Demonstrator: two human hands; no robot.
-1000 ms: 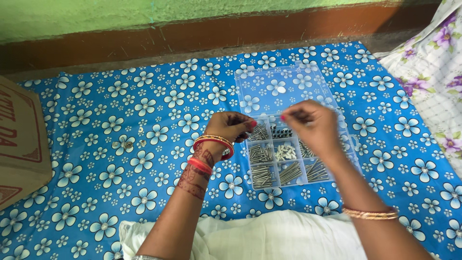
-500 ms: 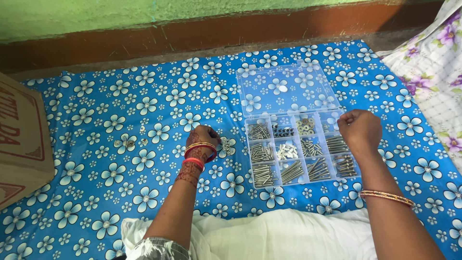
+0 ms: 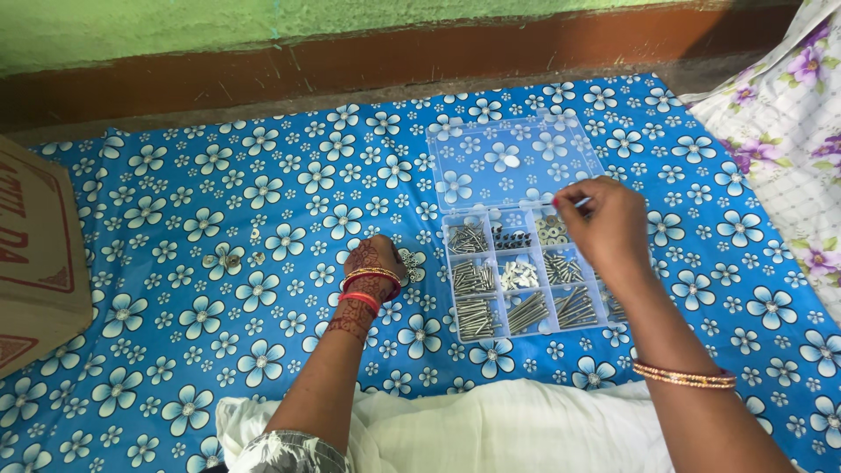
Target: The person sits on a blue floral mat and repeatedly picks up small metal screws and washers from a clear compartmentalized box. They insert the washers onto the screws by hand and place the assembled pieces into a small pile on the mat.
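Note:
A clear plastic organiser box (image 3: 524,278) lies open on the blue flowered cloth (image 3: 219,193), its compartments filled with screws, bolts and washers. Its lid (image 3: 512,162) lies flat behind it. My right hand (image 3: 606,226) hovers over the box's right side, thumb and forefinger pinched on a small silvery piece (image 3: 580,202). My left hand (image 3: 375,259) rests knuckles-up on the cloth left of the box, fingers curled under. It touches a small heap of washers (image 3: 410,263). Whether it holds anything is hidden.
A few loose metal parts (image 3: 229,259) lie on the cloth further left. A cardboard box (image 3: 35,254) stands at the left edge. A white flowered fabric (image 3: 788,131) lies at the right. A brown skirting and green wall run behind.
My right hand moved away to the box's right, then came back over it, pinching a small piece. My left hand left the box and settled on the cloth by the washers.

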